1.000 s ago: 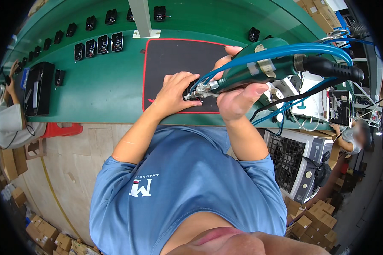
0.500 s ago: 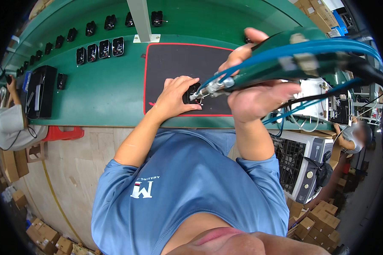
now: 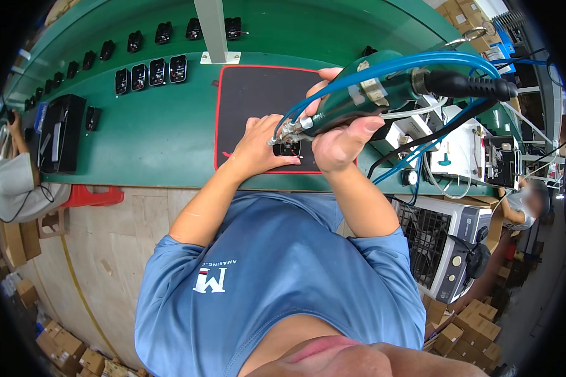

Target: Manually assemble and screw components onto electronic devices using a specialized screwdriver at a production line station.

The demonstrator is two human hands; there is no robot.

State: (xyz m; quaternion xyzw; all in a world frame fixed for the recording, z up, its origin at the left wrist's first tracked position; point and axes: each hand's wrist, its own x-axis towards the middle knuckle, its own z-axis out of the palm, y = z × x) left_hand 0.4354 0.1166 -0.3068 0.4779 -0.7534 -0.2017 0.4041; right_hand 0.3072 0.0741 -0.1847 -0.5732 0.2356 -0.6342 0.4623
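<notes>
On the black mat with a red border (image 3: 248,94), a small open black plastic housing (image 3: 289,149) lies under my hands. My left hand (image 3: 258,146) grips it from the left side, thumb along its near edge. My right hand (image 3: 336,147) is wrapped round a green-bodied power screwdriver (image 3: 343,107) with blue air hoses (image 3: 415,61) and a black cable. Its metal nose (image 3: 289,133) points down to the left, just over the housing's far left corner beside my left fingers. Whether the tip touches the housing, I cannot tell.
Several similar black housings (image 3: 157,71) stand in rows on the green bench at the far left. A grey post (image 3: 210,31) rises behind the mat. A black bin (image 3: 63,135) sits left; a white machine (image 3: 462,147) and cables are on the right. People work at both sides.
The screwdriver and my right hand have moved left and tilted, bringing the nose from the housing's middle toward its far left corner. My left hand keeps hold of the housing.
</notes>
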